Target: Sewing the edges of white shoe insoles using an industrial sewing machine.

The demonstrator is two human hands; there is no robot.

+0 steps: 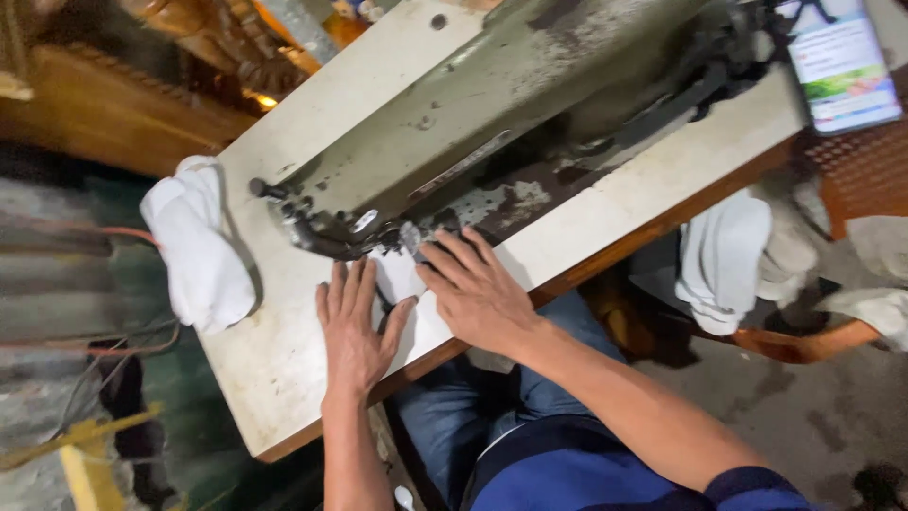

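Note:
A worn grey-green sewing machine (492,104) lies across a white table (284,350). Its needle end (326,232) points to the left. My left hand (355,326) lies flat, fingers spread, on a small white piece of cloth (395,274) just below the needle end. My right hand (478,289) presses flat on the same cloth from the right, fingertips close to the presser foot. Neither hand grips anything.
A bundle of white cloth (199,251) hangs over the table's left edge. More white cloth pieces (728,260) are stacked at the right beside an orange frame. A printed bottle (842,61) stands top right. My blue-clad legs sit under the table.

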